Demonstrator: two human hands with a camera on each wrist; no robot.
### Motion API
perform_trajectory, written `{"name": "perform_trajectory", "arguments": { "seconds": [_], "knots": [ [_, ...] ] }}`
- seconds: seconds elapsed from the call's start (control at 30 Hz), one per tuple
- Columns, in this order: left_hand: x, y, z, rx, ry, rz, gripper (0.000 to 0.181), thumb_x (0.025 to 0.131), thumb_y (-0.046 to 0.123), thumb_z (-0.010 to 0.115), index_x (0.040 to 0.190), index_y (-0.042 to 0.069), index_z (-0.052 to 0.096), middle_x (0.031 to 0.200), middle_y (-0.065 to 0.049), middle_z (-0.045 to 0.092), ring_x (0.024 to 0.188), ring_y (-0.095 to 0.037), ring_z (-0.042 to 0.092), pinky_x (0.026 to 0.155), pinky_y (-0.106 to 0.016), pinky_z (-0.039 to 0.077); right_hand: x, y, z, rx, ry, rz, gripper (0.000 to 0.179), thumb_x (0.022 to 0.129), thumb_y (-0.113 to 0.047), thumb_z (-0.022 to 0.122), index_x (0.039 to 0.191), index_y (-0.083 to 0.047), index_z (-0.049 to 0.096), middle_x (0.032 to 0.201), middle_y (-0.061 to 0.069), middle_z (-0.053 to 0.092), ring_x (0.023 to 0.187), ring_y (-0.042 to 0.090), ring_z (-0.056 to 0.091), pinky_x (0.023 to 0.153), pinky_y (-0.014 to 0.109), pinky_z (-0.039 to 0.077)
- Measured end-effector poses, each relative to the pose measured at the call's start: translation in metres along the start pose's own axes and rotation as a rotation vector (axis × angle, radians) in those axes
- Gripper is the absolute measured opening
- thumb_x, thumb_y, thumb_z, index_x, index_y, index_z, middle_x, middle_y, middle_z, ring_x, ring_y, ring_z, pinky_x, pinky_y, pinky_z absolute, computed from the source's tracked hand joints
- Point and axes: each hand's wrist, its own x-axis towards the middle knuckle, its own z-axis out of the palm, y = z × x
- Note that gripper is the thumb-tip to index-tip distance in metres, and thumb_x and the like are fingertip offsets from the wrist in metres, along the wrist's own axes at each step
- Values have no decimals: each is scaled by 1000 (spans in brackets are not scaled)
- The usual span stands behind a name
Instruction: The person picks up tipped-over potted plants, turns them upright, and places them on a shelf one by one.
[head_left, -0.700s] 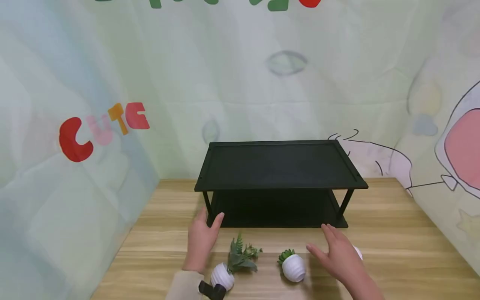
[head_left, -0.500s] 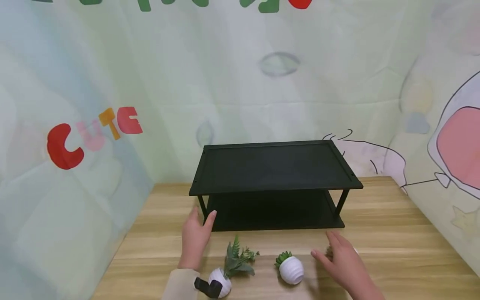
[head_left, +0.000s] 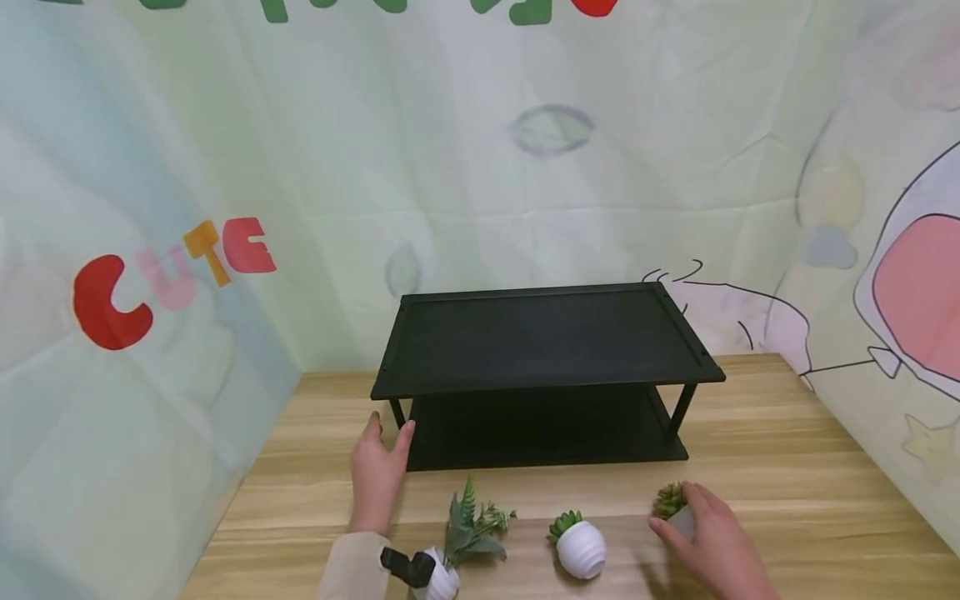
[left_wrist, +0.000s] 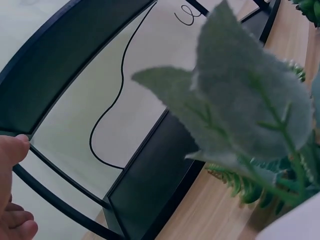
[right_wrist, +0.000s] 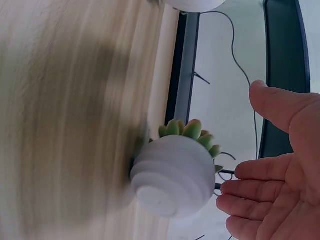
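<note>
My left hand (head_left: 375, 471) is at the left end of a black two-tier shelf (head_left: 543, 337), thumb and fingers spread near its front-left post. In the left wrist view its thumb (left_wrist: 15, 149) overlaps the shelf's frame. My right hand (head_left: 712, 537) is beside a small succulent (head_left: 670, 500) in a pale pot (head_left: 682, 522), partly hidden by that hand. The right wrist view shows the fingers (right_wrist: 255, 192) straight and the thumb apart, with the white ribbed pot (right_wrist: 172, 175) lying on its side in front of them.
Between the hands, a green succulent in a white ribbed pot (head_left: 581, 550) lies on its side on the wooden table (head_left: 780, 467). Left of it is a leafy plant (head_left: 472, 529) in a white pot (head_left: 442, 579), partly behind a black wrist strap piece (head_left: 408, 568). A printed cloth (head_left: 465, 167) hangs behind.
My right hand has moved right and nearer to me, uncovering the succulent it was over. The left hand has slid slightly left along the shelf's end. The head view has shifted a little.
</note>
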Motion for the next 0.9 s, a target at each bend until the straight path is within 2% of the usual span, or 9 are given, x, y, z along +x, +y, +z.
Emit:
{"name": "perform_trajectory", "arguments": {
  "seconds": [0.23, 0.47, 0.6, 0.77, 0.9],
  "knots": [
    [10, 0, 0, -15, 34, 12, 65, 89, 30, 59, 134, -12, 37, 129, -33, 46, 114, -47, 49, 91, -52, 42, 3, 9, 3, -31, -11, 25, 83, 78, -48, 68, 123, 17, 42, 119, 39, 46, 104, 49, 51, 80, 55, 46],
    [20, 0, 3, -22, 50, 14, 63, 88, 29, 60, 132, -12, 41, 123, -34, 52, 108, -47, 54, 88, -51, 44, 6, 15, 8, -65, -28, 56, 91, 75, -54, 68, 122, 19, 40, 116, 39, 47, 102, 49, 50, 82, 54, 44],
    [23, -1, 7, -15, 72, 42, 54, 88, 27, 61, 125, -9, 49, 116, -32, 56, 103, -45, 57, 84, -51, 46, 5, 19, 12, -75, 12, 37, 85, 75, -44, 72, 120, 20, 41, 115, 39, 48, 104, 50, 49, 86, 56, 41],
    [26, 0, 13, -19, 147, 96, 38, 86, 25, 64, 111, -3, 60, 103, -28, 64, 91, -41, 61, 79, -50, 47, 1, 24, 18, -67, 115, -11, 72, 75, -26, 75, 120, 20, 43, 115, 39, 48, 104, 51, 49, 87, 57, 40],
    [28, 2, 16, -8, 194, 136, 31, 85, 23, 65, 103, -2, 62, 91, -26, 66, 81, -39, 62, 73, -50, 47, 0, 25, 21, -70, 140, 0, 65, 77, -18, 74, 120, 19, 43, 116, 39, 47, 105, 52, 48, 88, 57, 39]
  ]
}}
